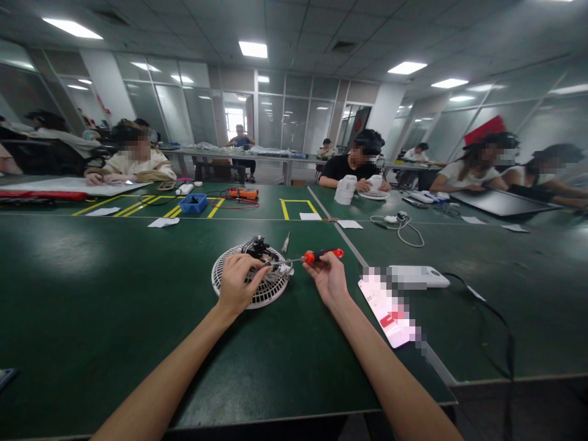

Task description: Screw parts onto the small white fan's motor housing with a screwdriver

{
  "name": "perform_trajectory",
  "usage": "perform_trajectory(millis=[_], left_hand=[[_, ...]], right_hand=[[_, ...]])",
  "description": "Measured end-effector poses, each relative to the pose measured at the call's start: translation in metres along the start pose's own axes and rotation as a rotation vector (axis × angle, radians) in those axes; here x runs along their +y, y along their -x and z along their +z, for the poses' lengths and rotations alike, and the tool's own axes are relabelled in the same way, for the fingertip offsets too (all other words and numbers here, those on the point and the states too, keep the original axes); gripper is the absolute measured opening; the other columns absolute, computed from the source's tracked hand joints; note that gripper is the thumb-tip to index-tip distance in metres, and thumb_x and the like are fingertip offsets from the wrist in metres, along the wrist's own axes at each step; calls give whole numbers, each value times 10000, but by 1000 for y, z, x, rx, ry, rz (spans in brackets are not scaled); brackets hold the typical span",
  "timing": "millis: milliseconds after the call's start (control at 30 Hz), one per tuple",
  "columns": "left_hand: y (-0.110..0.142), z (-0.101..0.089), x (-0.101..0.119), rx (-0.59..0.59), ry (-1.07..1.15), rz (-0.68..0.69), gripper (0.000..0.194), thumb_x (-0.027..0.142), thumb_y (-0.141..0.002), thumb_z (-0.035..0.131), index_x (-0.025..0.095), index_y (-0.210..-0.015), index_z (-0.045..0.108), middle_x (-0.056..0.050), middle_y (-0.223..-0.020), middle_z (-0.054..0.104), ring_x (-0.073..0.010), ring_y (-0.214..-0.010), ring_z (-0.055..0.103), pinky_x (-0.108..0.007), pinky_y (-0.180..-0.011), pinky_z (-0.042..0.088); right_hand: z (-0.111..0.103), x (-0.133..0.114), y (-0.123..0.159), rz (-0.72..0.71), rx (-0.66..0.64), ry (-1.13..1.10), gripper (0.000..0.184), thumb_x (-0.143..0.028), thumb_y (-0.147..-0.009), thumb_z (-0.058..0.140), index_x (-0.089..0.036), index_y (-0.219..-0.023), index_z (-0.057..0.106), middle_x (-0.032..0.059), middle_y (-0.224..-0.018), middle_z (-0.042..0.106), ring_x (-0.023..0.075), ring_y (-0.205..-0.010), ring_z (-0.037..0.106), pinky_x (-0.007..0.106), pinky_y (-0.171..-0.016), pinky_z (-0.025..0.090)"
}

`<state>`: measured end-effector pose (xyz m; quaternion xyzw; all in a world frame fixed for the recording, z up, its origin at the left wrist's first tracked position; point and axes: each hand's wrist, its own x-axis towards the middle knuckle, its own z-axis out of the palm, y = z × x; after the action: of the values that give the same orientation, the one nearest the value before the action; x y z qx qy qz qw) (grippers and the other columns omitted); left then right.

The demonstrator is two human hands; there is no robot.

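A screwdriver (324, 255) with a red and black handle lies in the grip of my right hand (331, 282), its shaft level and pointing left. At the shaft's tip, the fingers of my left hand (239, 282) are pinched together; whatever small thing sits between them is too small to make out. Beneath the left hand rests a round white fan grille (266, 298). A black motor part (258, 247) and white wires (285, 269) sit on top of the grille. Just behind it lies a small pale pointed tool (286, 242).
To the right are a lit phone (388, 315) and a white power bank (416, 277) with a black cable. A blue bin (193, 203), an orange tool (243, 193), paper slips and a white cable (408, 233) lie farther back. Across the table a person (356, 162) handles white parts.
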<state>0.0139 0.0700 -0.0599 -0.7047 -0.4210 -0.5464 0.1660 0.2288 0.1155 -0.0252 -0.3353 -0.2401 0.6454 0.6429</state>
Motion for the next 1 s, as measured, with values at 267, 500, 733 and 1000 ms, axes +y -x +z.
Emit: perform_trajectory(millis=[267,500,733,1000], left_hand=[[1,3,-1,41,51,-19,50,246,-898,740,219,-899,697,-13,-848,769,-205,-848,675,-394,-841,512],[2,2,-3,51,106,-17,85,231,-839,805,229,-834,720,-4,-817,776,-203,-831,677,-400,-832,514],[2,2,-4,47,100,-39,92,294,-850,803,234,-819,741,-2,-798,777,-190,-783,678,-404,-829,518],[0,0,-3,-7,70,-36,93,321,-860,790,246,-821,751,-6,-791,780,-201,-788,694,-432,-849,526]], right_hand=[[-1,2,-2,-4,-13,-18,110,-111,-641,556,-205,-700,552,42,-671,736,183,-613,727,260,-577,629],[-2,1,-2,25,-3,-5,95,-121,-652,547,-207,-693,550,41,-639,723,181,-609,723,258,-583,624],[-5,2,-5,37,-6,-8,102,-130,-650,547,-207,-717,554,39,-651,729,182,-597,719,273,-590,627],[-9,4,-9,29,-36,1,105,-150,-659,584,-198,-750,564,61,-705,742,186,-628,732,270,-604,630]])
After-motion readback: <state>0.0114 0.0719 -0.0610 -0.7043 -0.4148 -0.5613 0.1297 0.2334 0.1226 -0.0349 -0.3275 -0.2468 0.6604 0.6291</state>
